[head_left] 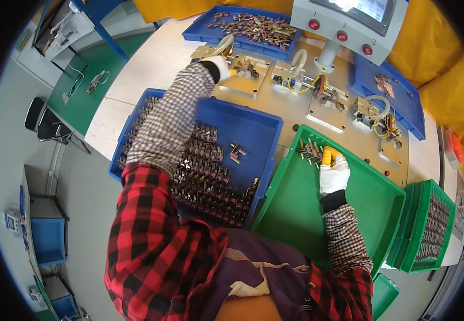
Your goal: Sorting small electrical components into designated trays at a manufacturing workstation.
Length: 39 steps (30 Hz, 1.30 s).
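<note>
My left hand (220,69), in a white glove with yellow fingertips, reaches to the left metal fixture (242,85). Its fingers are partly hidden and smeared, close to small parts (249,69) on that plate. Over the upper left of the green tray (296,214), my right hand (334,172), gloved alike, has its yellow fingers curled together. They are beside a short row of small metal-and-pink parts (309,152); whatever they pinch is hidden. Below my left forearm, the large blue tray (242,112) holds many dark parts in rows (210,184) and a few loose ones (236,153).
Two more fixtures (325,109) (387,134) with hoses stand to the right. Behind are a blue tray of loose parts (258,29), a control box (349,27) with red buttons, and another blue tray (403,96). Stacked green trays (424,224) stand at right.
</note>
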Tool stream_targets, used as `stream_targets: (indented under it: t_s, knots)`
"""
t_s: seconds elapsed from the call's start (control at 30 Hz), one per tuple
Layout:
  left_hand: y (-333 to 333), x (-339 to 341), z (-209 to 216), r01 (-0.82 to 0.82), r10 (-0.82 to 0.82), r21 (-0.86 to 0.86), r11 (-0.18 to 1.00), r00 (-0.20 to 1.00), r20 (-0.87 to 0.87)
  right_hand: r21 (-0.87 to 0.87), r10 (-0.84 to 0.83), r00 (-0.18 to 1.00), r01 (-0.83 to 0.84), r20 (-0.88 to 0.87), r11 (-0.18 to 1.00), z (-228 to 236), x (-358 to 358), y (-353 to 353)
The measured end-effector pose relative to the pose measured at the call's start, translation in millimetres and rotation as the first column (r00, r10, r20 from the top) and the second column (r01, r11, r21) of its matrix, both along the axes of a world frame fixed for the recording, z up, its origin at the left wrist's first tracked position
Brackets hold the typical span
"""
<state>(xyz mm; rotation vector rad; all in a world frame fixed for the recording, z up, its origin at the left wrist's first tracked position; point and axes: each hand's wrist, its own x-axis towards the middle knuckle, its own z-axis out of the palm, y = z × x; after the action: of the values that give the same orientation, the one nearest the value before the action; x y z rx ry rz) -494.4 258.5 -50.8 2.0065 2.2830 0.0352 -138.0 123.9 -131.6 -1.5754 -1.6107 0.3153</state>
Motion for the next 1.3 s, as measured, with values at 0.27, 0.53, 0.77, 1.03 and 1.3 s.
stream_targets:
  t_s: [0.27, 0.53, 0.77, 1.03, 1.3]
  knots:
    - [-64.2, -3.8, 20.2, 0.098, -0.119, -0.263, 0.960, 0.990, -0.068, -0.065, 0.026, 0.999, -0.028, -0.035, 0.997, 2.1, -1.8, -3.0]
    - [-157.1, 65.1, 43.6, 0.324, -0.352, -0.185, 0.928, 0.924, -0.147, -0.063, 0.009, 0.999, -0.012, -0.047, 0.998, -5.9, 6.2, -1.2]
    - [-179.3, 82.8, 9.1, 0.379, -0.409, -0.165, 0.911, 0.886, -0.217, -0.067, 0.030, 0.997, -0.034, -0.068, 0.997, -4.9, 1.5, 3.2]
    - [-189.6, 79.9, -1.6, 0.503, -0.471, 0.031, 0.863, 0.827, -0.306, -0.025, 0.057, 0.997, -0.058, -0.047, 0.998, -1.8, -0.7, -5.0]
    - [-188.3, 71.4, -4.0, 0.547, -0.524, 0.038, 0.836, 0.818, -0.238, -0.165, 0.062, 0.998, -0.058, 0.022, 0.985, 34.5, -6.6, -16.8]
